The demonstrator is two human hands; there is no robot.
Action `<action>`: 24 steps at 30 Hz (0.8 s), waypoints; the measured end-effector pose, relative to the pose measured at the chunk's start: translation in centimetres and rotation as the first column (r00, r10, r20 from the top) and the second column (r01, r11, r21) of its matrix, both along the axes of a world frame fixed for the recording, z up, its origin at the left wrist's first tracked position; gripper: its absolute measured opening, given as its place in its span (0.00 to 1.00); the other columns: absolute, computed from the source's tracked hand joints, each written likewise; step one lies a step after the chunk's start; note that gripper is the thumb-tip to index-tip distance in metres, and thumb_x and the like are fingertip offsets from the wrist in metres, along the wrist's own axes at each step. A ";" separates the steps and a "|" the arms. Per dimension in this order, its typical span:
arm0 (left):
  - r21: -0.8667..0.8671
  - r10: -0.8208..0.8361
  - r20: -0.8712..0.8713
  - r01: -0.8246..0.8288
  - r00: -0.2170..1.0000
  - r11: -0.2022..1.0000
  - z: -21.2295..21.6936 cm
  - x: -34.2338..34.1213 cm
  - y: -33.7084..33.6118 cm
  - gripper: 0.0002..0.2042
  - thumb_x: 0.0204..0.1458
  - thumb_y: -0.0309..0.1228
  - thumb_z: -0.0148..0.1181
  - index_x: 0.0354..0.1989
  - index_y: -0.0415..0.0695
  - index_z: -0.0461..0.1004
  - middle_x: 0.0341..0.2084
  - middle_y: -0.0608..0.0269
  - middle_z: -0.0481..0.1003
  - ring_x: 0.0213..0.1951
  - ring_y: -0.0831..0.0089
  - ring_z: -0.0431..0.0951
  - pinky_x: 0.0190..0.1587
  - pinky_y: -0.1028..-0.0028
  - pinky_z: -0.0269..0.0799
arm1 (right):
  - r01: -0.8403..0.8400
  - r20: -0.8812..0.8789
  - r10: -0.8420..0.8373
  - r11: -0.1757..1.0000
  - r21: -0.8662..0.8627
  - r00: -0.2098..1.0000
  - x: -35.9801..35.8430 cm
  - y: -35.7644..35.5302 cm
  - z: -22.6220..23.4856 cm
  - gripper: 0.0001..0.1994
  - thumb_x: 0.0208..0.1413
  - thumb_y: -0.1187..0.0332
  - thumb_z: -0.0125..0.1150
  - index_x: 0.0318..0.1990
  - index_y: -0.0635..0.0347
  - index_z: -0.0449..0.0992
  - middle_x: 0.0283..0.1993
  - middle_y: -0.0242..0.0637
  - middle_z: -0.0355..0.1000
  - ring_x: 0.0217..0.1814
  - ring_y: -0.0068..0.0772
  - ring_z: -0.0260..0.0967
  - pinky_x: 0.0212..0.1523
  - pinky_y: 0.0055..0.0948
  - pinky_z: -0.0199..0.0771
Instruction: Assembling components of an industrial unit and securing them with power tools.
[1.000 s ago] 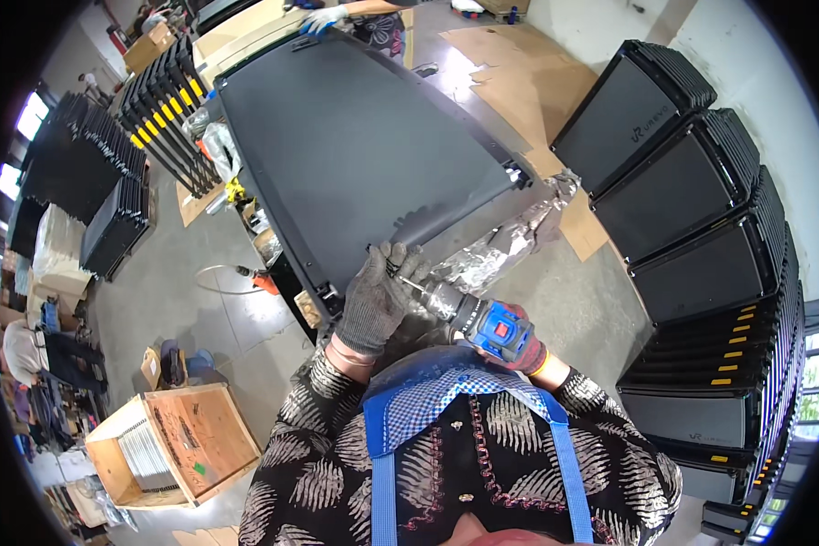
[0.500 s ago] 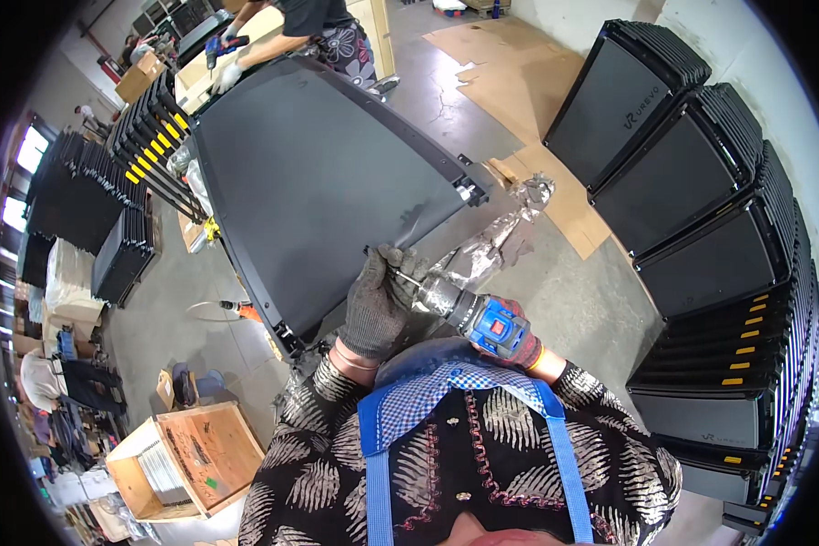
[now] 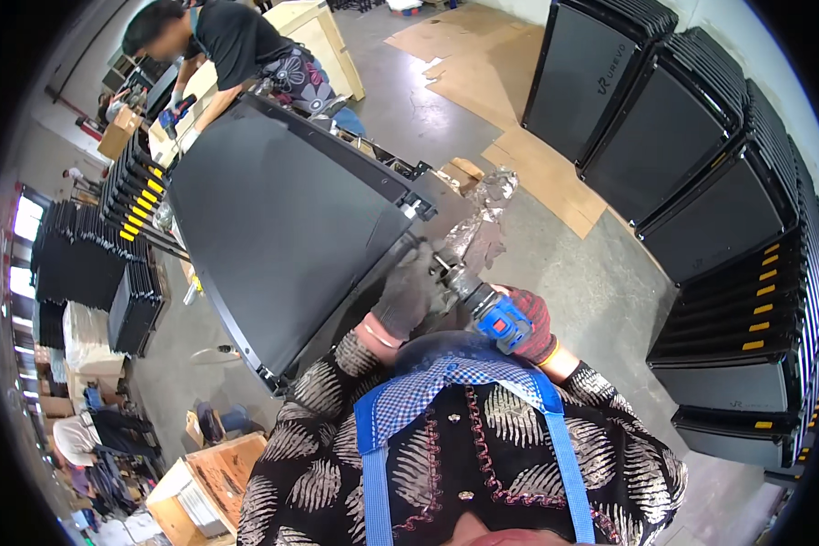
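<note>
Blue drill (image 3: 493, 315) within curled right fingers (image 3: 534, 317)

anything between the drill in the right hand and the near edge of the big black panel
Yes, the gloved left hand: its fingers are around the bit end of the drill, between it and the near edge of the black panel. Whether they touch the bit is unclear.

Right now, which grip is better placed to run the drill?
Right, I'd judge. The right grip holds the blue drill. The left grip is ahead of it, beside the bit and near the black panel, so it seems better placed for guiding.
</note>
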State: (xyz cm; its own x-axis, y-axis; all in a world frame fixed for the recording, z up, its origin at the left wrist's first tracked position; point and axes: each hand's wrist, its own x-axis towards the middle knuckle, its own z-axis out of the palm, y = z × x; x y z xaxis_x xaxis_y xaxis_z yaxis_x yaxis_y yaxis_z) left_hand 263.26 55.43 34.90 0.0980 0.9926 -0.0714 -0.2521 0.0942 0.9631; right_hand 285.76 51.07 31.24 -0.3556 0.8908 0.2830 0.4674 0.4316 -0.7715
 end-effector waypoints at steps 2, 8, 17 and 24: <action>0.359 0.045 -0.784 0.393 0.619 0.846 -1.8 0.1 1.4 0.19 0.56 0.35 0.55 0.49 0.35 0.64 0.39 0.56 0.73 0.43 0.65 0.74 0.45 0.63 0.71 | 0.063 -0.046 -0.062 0.998 0.015 0.997 0.3 -0.5 -0.5 0.27 0.36 0.60 0.68 0.49 0.53 0.73 0.31 0.38 0.74 0.33 0.44 0.73 0.35 0.35 0.72; 0.322 -0.153 -0.581 0.399 0.799 0.859 -2.5 1.4 3.7 0.20 0.53 0.33 0.57 0.50 0.34 0.63 0.38 0.56 0.72 0.42 0.66 0.73 0.45 0.64 0.71 | 0.211 -0.012 -0.211 0.977 0.023 0.977 0.1 -0.1 -4.7 0.20 0.37 0.64 0.67 0.42 0.54 0.73 0.32 0.38 0.74 0.34 0.46 0.73 0.35 0.37 0.73; -0.066 -0.201 -0.067 0.196 0.977 0.978 -3.7 0.1 5.1 0.16 0.56 0.34 0.51 0.49 0.38 0.66 0.41 0.57 0.70 0.42 0.67 0.74 0.42 0.67 0.73 | 0.152 0.041 -0.158 0.981 0.116 0.987 -0.7 1.0 -5.0 0.22 0.35 0.65 0.66 0.43 0.54 0.72 0.37 0.39 0.73 0.39 0.45 0.72 0.38 0.37 0.74; 0.213 0.172 -0.974 0.346 0.146 0.914 -0.8 -2.3 6.2 0.15 0.48 0.36 0.59 0.44 0.45 0.71 0.38 0.56 0.70 0.39 0.58 0.74 0.42 0.63 0.71 | 0.055 0.215 -0.082 0.990 0.131 0.973 -0.5 2.4 -2.0 0.22 0.35 0.65 0.66 0.43 0.54 0.72 0.38 0.38 0.73 0.40 0.44 0.72 0.41 0.34 0.74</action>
State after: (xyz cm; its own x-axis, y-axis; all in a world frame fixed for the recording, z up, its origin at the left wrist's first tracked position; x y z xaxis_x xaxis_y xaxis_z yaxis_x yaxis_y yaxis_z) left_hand 260.94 61.63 34.13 0.2918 0.9500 0.1112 0.8885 -0.3122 0.3362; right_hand 285.28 53.49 29.23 -0.3606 0.8781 0.3145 0.6508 0.4784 -0.5896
